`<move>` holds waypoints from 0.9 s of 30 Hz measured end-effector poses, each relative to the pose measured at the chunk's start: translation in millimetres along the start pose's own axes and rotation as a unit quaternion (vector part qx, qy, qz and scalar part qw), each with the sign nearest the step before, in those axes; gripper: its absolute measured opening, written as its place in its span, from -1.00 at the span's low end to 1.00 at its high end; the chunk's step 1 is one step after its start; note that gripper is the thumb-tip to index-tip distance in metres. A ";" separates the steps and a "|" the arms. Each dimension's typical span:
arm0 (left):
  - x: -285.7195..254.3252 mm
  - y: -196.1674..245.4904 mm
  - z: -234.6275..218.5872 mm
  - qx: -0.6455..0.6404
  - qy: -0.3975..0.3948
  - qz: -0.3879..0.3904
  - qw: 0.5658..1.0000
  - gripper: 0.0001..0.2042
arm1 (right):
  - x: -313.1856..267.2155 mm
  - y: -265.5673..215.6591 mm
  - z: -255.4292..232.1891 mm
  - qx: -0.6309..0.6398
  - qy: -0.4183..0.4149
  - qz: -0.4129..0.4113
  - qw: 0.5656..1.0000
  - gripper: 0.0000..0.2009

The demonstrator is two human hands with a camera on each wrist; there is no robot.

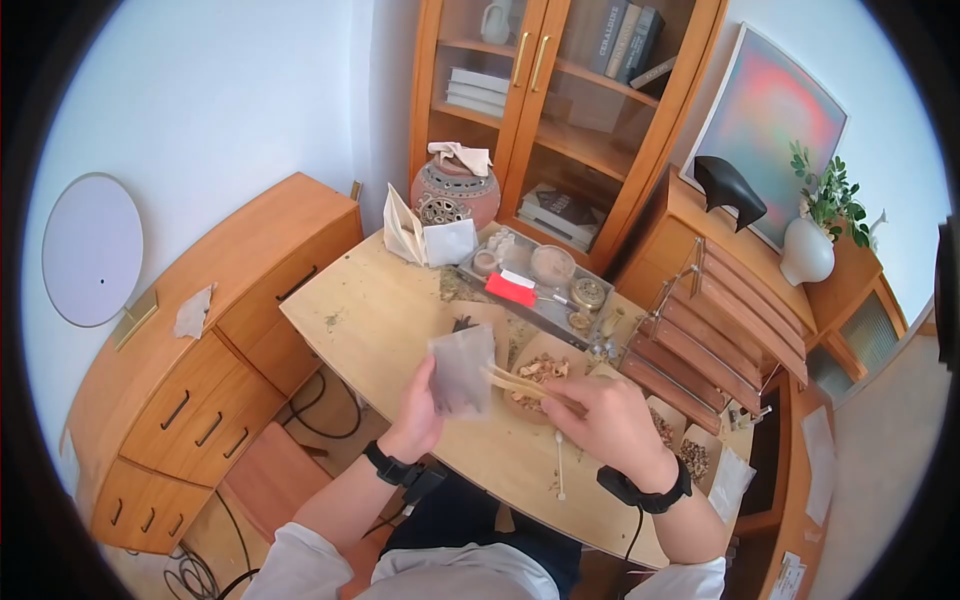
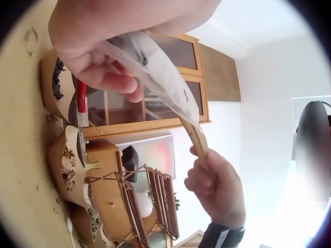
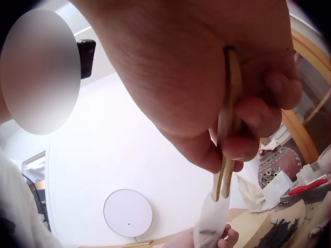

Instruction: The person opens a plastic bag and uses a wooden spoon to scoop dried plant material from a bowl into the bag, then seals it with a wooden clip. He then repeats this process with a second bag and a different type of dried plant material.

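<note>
My left hand (image 1: pixel 412 412) grips a translucent whitish pouch (image 1: pixel 462 370) by its side, above the table. Dark bits show through the pouch in the left wrist view. In my right hand (image 1: pixel 615 425) is a pair of wooden tongs (image 2: pixel 195 140), pinched between thumb and fingers. The tips of the tongs reach the pouch's mouth, where they overlap its edge. Below the hands stands a paper tray of pale brown dried pieces (image 1: pixel 545 368). Beside it, partly hidden behind the pouch, a second paper tray holds dark strips (image 3: pixel 279 232).
A grey tray (image 1: pixel 548 318) with jars and a red-handled brush (image 1: pixel 512 289) lies farther back. More paper trays of dried pieces (image 1: pixel 693 458) stand at right, near a wooden slatted rack (image 1: pixel 690 340). A small white spoon (image 1: pixel 560 468) lies on the table (image 1: pixel 365 320). A patterned pot (image 1: pixel 455 190) stands behind.
</note>
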State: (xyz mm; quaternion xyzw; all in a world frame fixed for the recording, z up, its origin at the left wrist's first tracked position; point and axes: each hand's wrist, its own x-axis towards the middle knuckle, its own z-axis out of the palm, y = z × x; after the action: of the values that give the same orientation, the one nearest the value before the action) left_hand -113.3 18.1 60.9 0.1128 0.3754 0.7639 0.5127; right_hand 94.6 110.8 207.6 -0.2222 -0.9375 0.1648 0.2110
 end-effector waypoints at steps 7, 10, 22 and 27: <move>4.3 -8.6 -7.3 0.046 -0.034 0.022 0.998 -0.54 | -3.2 5.4 8.3 -0.009 -0.081 -0.031 0.996 -0.82; -0.4 -6.2 2.0 0.037 -0.021 0.045 0.998 -0.67 | -1.8 3.5 5.6 -0.028 -0.111 -0.001 0.993 -0.80; 1.3 -15.0 0.7 0.086 -0.029 0.064 0.994 -0.72 | 0.7 11.7 15.2 -0.026 -0.125 0.010 0.992 -0.81; -5.1 -9.1 5.8 0.007 -0.023 -0.005 1.000 -0.61 | -1.0 12.3 14.1 0.064 -0.102 0.106 0.987 -0.76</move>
State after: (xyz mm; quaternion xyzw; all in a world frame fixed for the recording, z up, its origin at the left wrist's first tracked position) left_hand -101.4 18.1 59.8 0.1322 0.3698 0.7556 0.5242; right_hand 93.0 117.7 190.3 -0.2880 -0.9128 0.2680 0.1097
